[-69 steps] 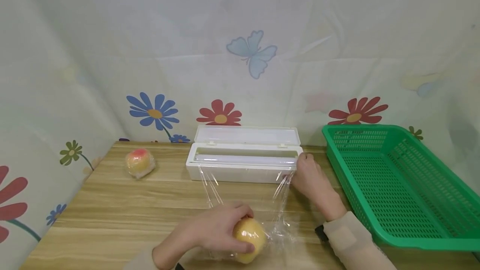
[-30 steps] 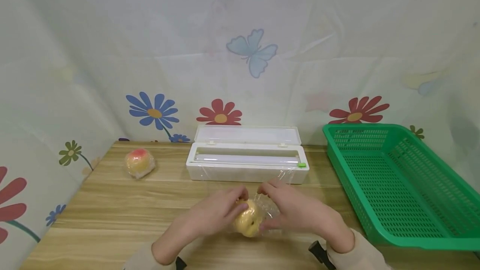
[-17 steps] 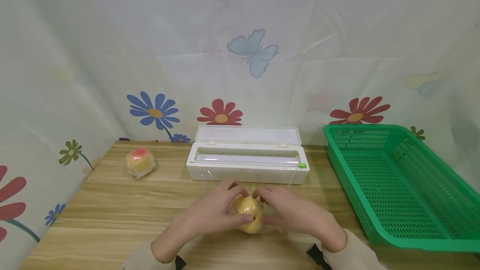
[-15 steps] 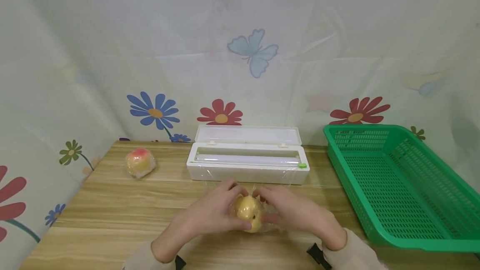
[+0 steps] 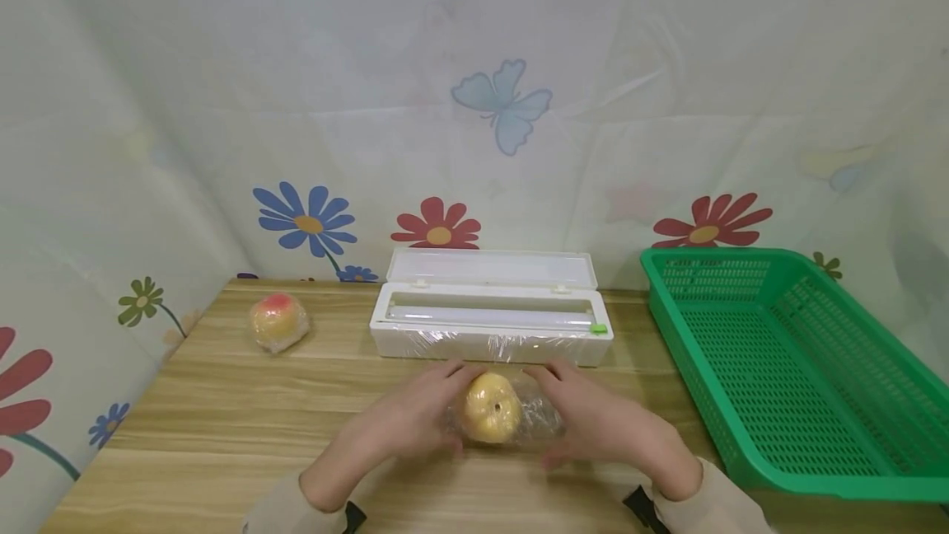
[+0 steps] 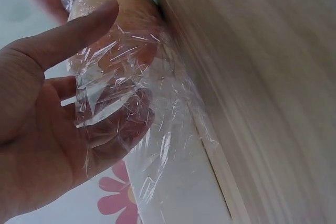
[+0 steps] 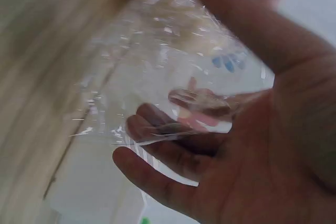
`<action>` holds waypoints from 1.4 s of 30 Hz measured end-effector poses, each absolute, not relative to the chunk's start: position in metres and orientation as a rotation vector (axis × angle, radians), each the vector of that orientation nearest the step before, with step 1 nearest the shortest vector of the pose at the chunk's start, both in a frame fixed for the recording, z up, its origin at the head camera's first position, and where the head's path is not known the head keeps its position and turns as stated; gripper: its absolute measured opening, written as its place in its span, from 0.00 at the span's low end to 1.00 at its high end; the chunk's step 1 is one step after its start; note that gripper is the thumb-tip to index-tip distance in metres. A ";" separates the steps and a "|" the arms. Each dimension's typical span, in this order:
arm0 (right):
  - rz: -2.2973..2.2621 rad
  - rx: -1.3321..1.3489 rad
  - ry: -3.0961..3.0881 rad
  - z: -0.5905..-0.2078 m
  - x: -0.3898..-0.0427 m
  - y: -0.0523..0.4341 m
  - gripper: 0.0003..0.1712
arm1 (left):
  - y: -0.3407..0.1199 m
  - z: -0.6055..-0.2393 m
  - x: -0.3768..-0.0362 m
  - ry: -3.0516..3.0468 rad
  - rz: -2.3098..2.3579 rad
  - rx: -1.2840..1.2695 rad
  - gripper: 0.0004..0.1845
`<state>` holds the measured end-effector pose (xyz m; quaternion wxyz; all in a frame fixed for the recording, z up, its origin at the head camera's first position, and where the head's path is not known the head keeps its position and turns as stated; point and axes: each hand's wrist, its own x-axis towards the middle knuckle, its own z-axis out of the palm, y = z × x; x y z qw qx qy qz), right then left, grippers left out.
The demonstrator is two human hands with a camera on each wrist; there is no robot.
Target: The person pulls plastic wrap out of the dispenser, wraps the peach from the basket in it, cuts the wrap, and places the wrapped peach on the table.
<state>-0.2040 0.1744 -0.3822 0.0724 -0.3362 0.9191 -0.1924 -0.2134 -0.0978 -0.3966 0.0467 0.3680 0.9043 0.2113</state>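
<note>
A round yellow fruit (image 5: 493,409) with a dark dimple sits in clear cling film on the table, in front of the white film dispenser (image 5: 489,344). My left hand (image 5: 418,409) is at its left side, thumb and fingers loosely spread. In the left wrist view crinkled cling film (image 6: 157,93) lies over those fingertips. To the right, apart from the fruit, my right hand (image 5: 604,423) is held with fingers relaxed. Loose film (image 7: 157,51) drapes over its fingers in the right wrist view. Whether this film still joins the dispenser I cannot tell.
The dispenser's lid (image 5: 493,268) stands raised, and a green slider (image 5: 598,329) is at its right end. A film-wrapped peach (image 5: 278,321) lies at the table's far left. A green plastic basket (image 5: 786,377) occupies the right side. Behind hangs a flowered cloth (image 5: 334,64).
My right hand has left the dispenser's right end and come beside the fruit. The fruit has turned and moved toward the dispenser. Both hands have loosened from it in the last half second.
</note>
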 end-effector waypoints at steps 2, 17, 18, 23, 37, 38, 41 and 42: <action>-0.589 -0.985 2.808 -0.386 -0.204 0.176 0.53 | -0.098 -0.398 -0.216 2.764 0.674 1.110 0.48; -0.780 -1.006 2.696 -0.389 -0.222 0.203 0.11 | -0.105 -0.406 -0.228 2.721 0.819 1.031 0.38; -0.784 -1.000 2.678 -0.389 -0.223 0.205 0.10 | -0.105 -0.406 -0.229 2.711 0.822 1.024 0.38; -0.842 -0.952 2.615 -0.388 -0.226 0.214 0.09 | -0.110 -0.408 -0.233 2.681 0.849 1.029 0.37; -0.869 -0.793 2.722 -0.390 -0.235 0.216 0.15 | -0.114 -0.406 -0.239 2.769 0.844 1.115 0.31; -0.862 -0.799 2.740 -0.389 -0.235 0.216 0.15 | -0.114 -0.406 -0.239 2.771 0.846 1.114 0.31; -0.849 -0.837 2.790 -0.385 -0.233 0.215 0.16 | -0.114 -0.407 -0.240 2.784 0.834 1.117 0.30; -0.847 -0.845 2.807 -0.383 -0.232 0.215 0.16 | -0.114 -0.406 -0.240 2.795 0.821 1.113 0.30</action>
